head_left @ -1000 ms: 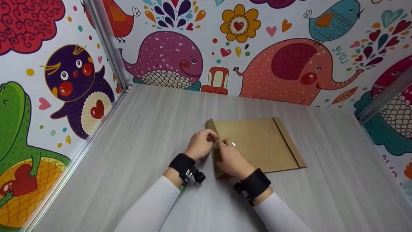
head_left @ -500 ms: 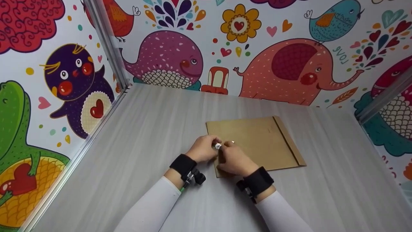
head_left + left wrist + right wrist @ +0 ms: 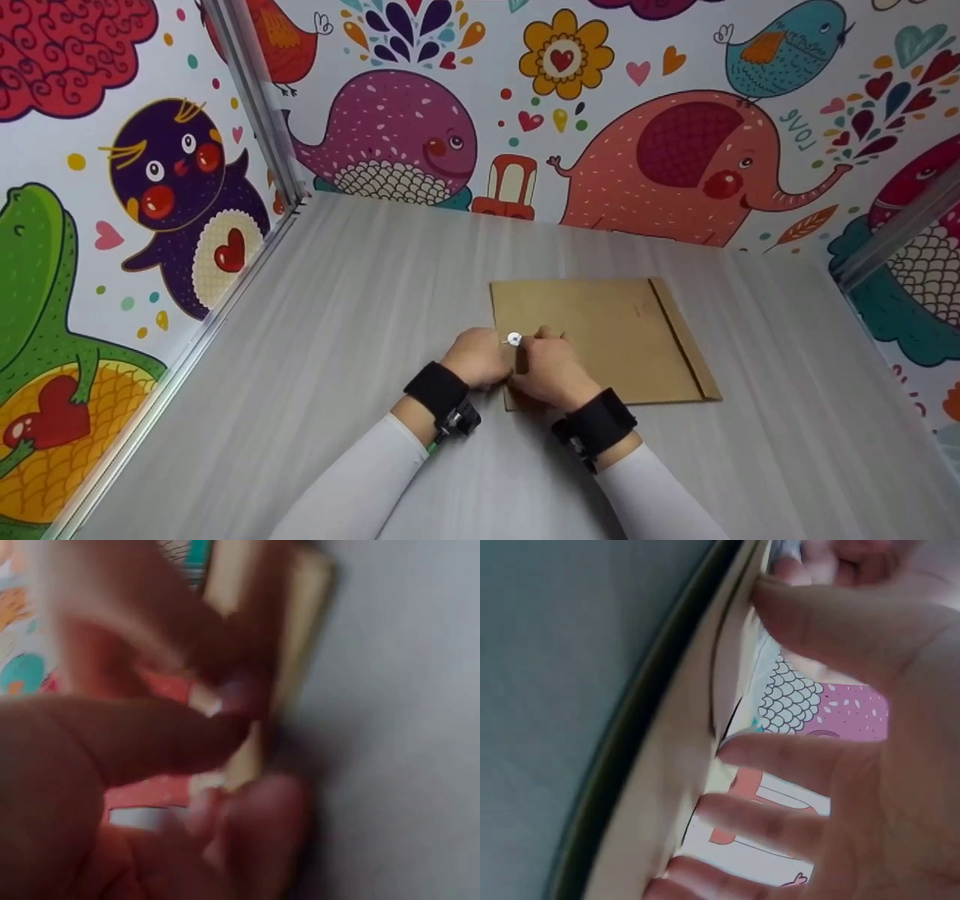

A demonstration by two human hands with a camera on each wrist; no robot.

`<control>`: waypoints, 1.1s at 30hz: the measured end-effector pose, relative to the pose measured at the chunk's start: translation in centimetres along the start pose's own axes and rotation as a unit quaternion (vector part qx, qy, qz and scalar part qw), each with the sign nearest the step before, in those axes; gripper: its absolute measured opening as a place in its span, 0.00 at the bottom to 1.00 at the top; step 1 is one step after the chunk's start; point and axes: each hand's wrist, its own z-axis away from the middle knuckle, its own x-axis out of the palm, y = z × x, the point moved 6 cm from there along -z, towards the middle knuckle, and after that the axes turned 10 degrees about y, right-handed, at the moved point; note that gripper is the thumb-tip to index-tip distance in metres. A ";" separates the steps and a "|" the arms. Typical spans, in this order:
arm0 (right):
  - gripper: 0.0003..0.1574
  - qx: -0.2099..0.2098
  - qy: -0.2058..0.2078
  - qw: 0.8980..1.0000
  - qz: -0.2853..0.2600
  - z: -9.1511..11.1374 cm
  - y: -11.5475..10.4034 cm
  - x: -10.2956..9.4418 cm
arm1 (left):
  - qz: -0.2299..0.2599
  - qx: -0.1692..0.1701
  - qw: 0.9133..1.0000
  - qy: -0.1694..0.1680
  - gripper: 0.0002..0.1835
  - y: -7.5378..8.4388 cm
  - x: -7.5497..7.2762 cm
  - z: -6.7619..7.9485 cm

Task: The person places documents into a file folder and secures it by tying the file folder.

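Note:
A brown paper document envelope (image 3: 607,330) lies flat on the table, a white round button (image 3: 514,339) showing near its left edge. At that edge my left hand (image 3: 476,358) has its fingers curled, seemingly pinching a thin pale string (image 3: 505,343) that runs to the button. The left wrist view is blurred, and the string cannot be made out there. My right hand (image 3: 551,367) lies on the envelope just right of the button. In the right wrist view its fairly straight fingers (image 3: 769,825) touch the paper, and the thumb (image 3: 810,615) presses near the edge.
The grey wood-grain table (image 3: 360,285) extends around the envelope. Cartoon-printed walls stand at the back (image 3: 495,97), left (image 3: 45,150) and right, with metal strips (image 3: 247,105) at the corners. A dark folded strip (image 3: 686,341) runs along the envelope's right side.
The envelope's left flap, raised and curled a second ago, now lies flat. My left hand has drawn nearer and its wrist has turned. The right hand has shifted slightly, and the button is more exposed.

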 end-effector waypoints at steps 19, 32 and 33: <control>0.29 0.091 0.016 0.996 -0.014 0.0 3.2 -0.6 | 0.156 -0.025 0.985 0.072 0.16 2.5 -0.6 0.9; 0.25 0.098 0.004 0.995 -0.019 -0.5 3.3 -1.0 | 0.158 -0.094 0.960 0.210 0.23 1.2 1.5 1.2; 0.25 0.099 0.005 0.995 -0.024 -0.6 3.4 -1.0 | 0.191 -0.113 0.949 0.224 0.24 1.0 1.7 1.3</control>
